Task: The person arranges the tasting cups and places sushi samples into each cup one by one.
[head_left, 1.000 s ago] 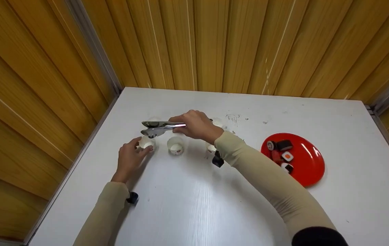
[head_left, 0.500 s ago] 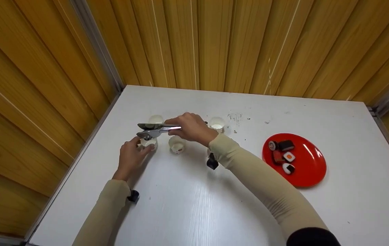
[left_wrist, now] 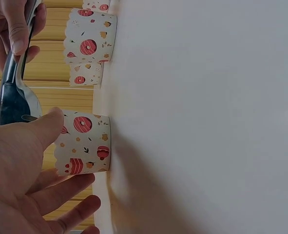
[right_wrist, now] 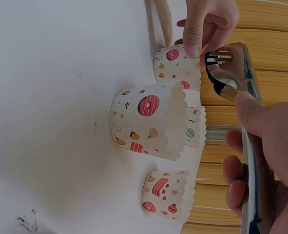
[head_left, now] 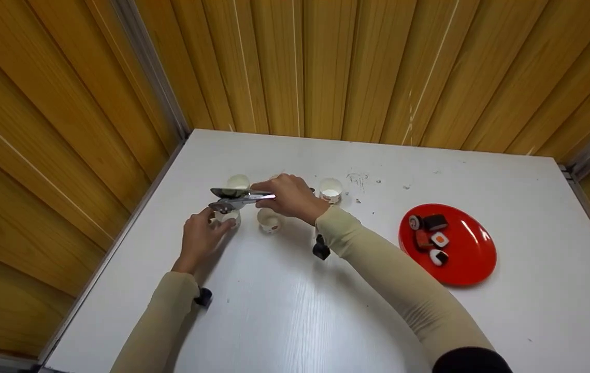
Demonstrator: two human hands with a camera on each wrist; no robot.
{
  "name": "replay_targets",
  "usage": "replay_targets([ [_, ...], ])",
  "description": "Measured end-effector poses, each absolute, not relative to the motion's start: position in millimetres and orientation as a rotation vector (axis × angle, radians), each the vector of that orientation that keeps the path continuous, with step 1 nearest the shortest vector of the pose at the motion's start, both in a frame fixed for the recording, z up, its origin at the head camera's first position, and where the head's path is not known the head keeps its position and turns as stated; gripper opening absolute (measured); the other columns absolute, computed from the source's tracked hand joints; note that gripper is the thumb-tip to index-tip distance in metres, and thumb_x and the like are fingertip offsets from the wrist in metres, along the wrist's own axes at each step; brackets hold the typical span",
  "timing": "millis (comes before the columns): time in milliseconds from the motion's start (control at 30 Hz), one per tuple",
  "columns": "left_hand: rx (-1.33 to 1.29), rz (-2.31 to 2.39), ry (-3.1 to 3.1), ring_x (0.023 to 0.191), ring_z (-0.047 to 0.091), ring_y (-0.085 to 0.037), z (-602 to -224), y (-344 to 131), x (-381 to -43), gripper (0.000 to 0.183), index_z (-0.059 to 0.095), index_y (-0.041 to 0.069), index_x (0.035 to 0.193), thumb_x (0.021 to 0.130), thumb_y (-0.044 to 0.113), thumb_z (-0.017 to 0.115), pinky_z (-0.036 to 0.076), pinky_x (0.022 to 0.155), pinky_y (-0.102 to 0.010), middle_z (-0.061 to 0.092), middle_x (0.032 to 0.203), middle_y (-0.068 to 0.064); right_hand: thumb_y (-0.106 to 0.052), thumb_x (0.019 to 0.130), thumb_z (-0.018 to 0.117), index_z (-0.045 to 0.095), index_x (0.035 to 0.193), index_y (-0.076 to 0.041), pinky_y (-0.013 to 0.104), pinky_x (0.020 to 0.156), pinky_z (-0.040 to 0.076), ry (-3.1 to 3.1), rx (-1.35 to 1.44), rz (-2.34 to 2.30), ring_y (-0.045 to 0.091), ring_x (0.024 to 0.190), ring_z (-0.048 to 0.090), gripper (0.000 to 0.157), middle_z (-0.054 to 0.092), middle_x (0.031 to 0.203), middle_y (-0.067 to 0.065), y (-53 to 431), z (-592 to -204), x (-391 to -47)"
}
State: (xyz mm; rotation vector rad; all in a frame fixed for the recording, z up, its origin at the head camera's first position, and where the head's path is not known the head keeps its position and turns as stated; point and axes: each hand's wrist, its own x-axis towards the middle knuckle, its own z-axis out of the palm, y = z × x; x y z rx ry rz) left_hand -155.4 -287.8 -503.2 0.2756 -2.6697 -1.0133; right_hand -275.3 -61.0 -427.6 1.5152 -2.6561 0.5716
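Note:
My left hand (head_left: 200, 235) pinches a white paper baking cup (left_wrist: 83, 144) printed with donuts and cakes, thumb on one side and fingers on the other; the cup stands upright on the table. Metal tongs (right_wrist: 253, 161) are in the grip of my right hand (head_left: 292, 196), thumb on one arm and fingers round the other. Their heads (head_left: 225, 205) point left, right over the mouth of that cup, slightly apart. Nothing shows between them in the right wrist view. The inside of the held cup is mostly hidden by the tongs.
More printed baking cups stand nearby: a front middle cup (head_left: 269, 221), a back left cup (head_left: 238, 181) and a back right cup (head_left: 330, 190). A red oval plate (head_left: 468, 267) on the right bears several toy sushi pieces (head_left: 440, 239). Wooden panels (head_left: 326, 67) border the white table.
The tongs in my right hand have come down a little toward the held cup. My left hand has kept its hold on the cup. The head view has shifted slightly.

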Motion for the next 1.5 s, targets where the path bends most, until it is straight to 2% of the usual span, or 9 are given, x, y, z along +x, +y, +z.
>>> replay_targets([
  [300, 0.303, -1.032, -2.672, 0.112, 0.062, -0.036, -504, -284, -158, 0.045, 0.07, 0.007, 0.127, 0.092, 0.033, 0.08, 0.045, 0.099, -0.055, 0.072, 0.123, -0.016, -0.038, 0.097, 0.073, 0.067, 0.138, -0.02, 0.043, 0.085, 0.055, -2.695, 1.508, 0.612, 0.021, 0.102, 0.07, 0.045, 0.075, 0.12, 0.003, -57, -430, -278],
  [800, 0.291, -1.039, -2.678, 0.116, 0.063, -0.04, -503, -285, -159, 0.051, 0.066, 0.001, 0.131, 0.092, 0.031, 0.079, 0.047, 0.1, -0.056, 0.07, 0.124, -0.021, -0.036, 0.097, 0.073, 0.069, 0.133, -0.018, 0.045, 0.083, 0.055, -2.667, 1.513, 0.668, 0.026, 0.102, 0.071, 0.04, 0.075, 0.117, 0.003, -46, -430, -280],
  [933, 0.291, -1.024, -2.696, 0.119, 0.062, -0.042, -503, -287, -160, 0.056, 0.062, 0.001, 0.138, 0.094, 0.031, 0.078, 0.047, 0.101, -0.057, 0.069, 0.126, -0.022, -0.039, 0.097, 0.073, 0.07, 0.129, -0.022, 0.044, 0.077, 0.055, -2.629, 1.491, 0.618, 0.022, 0.092, 0.071, 0.036, 0.075, 0.111, -0.003, -38, -429, -281],
  [1133, 0.316, -1.031, -2.733, 0.12, 0.062, -0.042, -506, -291, -158, 0.06, 0.056, -0.001, 0.143, 0.096, 0.032, 0.075, 0.047, 0.101, -0.057, 0.067, 0.129, -0.024, -0.04, 0.097, 0.071, 0.068, 0.124, -0.026, 0.037, 0.068, 0.052, -2.614, 1.484, 0.559, 0.013, 0.077, 0.062, 0.03, 0.074, 0.099, -0.009, -21, -427, -278],
  [1500, 0.313, -0.991, -2.734, 0.118, 0.06, -0.043, -506, -291, -156, 0.064, 0.053, -0.002, 0.145, 0.096, 0.032, 0.074, 0.04, 0.104, -0.06, 0.065, 0.131, -0.026, -0.038, 0.097, 0.073, 0.067, 0.127, -0.023, 0.036, 0.064, 0.05, -2.608, 1.423, 0.499, 0.012, 0.078, 0.064, 0.034, 0.075, 0.099, -0.005, 35, -412, -274],
])
